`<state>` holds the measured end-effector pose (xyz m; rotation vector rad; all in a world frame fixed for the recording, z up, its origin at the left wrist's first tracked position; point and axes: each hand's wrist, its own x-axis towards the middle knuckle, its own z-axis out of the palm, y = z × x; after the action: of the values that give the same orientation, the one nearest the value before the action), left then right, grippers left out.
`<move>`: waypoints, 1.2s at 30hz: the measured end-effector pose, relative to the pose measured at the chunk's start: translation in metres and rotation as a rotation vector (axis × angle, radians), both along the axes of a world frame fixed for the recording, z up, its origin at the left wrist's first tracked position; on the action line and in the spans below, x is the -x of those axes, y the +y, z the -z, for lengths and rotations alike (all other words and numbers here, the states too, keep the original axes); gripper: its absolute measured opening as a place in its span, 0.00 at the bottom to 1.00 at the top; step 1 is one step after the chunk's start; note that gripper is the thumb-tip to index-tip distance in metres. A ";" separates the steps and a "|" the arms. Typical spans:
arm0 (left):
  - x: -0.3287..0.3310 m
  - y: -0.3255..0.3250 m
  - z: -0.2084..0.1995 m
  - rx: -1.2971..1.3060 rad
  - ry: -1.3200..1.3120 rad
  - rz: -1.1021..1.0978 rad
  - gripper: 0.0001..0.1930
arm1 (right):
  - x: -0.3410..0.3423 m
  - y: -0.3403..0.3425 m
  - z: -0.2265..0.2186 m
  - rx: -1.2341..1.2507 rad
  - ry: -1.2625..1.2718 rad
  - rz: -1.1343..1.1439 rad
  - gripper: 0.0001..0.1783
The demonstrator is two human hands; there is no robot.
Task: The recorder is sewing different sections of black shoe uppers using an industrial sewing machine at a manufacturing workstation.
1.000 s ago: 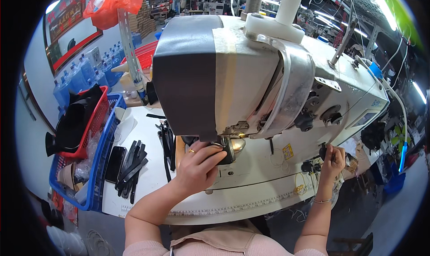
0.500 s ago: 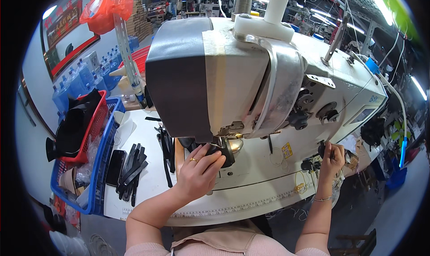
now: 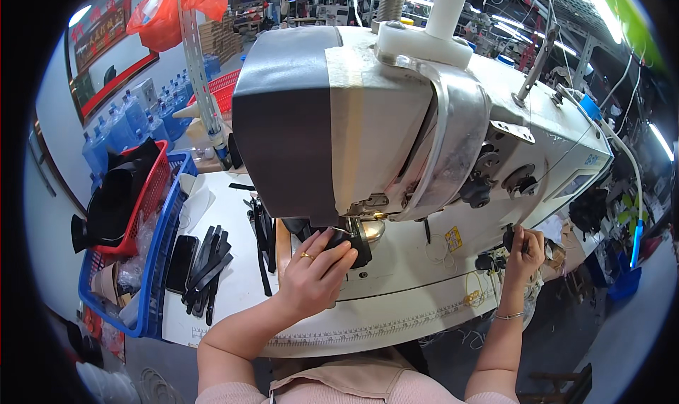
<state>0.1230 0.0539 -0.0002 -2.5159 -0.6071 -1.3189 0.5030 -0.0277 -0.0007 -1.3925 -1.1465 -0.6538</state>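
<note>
A large white and grey sewing machine (image 3: pixel 389 121) fills the middle of the view. Under its needle area lies a small black workpiece (image 3: pixel 361 250), possibly leather, partly covered by fingers. My left hand (image 3: pixel 316 266), with a ring on one finger, presses on this piece from the left, its fingers close together. What the thumb does is hidden. Further right, my right hand (image 3: pixel 525 257) is closed around a dark knob-like handle (image 3: pixel 508 238) at the right part of the table. Most of that handle is covered by the fingers.
Black strips (image 3: pixel 208 271) lie in a pile on the left of the white table, beside a black phone (image 3: pixel 182 262). At the far left stand a blue basket (image 3: pixel 152 291) and a red basket (image 3: pixel 134 241) with black pieces. A ruler tape (image 3: pixel 382 329) runs along the front edge.
The view has shifted slightly, so the machine's head appears a little further right. Both hands keep their places and holds; the black piece shows hardly any movement.
</note>
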 end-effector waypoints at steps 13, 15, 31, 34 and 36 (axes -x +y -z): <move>0.002 0.001 -0.002 0.079 -0.033 0.030 0.20 | 0.080 -0.005 -0.019 -0.020 -0.445 -0.105 0.08; 0.005 0.000 -0.002 0.095 -0.045 0.033 0.20 | 0.129 0.018 -0.012 0.114 -0.389 -0.440 0.12; 0.006 0.004 -0.003 0.124 -0.093 0.057 0.19 | 0.190 0.062 -0.010 0.129 -0.574 -0.589 0.18; 0.007 0.005 -0.003 0.125 -0.096 0.063 0.20 | 0.191 0.060 -0.011 0.155 -0.574 -0.576 0.18; 0.008 0.006 -0.003 0.123 -0.092 0.060 0.20 | 0.192 0.059 -0.012 0.170 -0.576 -0.573 0.18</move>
<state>0.1151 0.0600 0.0030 -2.6013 -0.6549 -1.4674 0.3110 0.0314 0.0115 -0.9457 -1.9997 -0.5554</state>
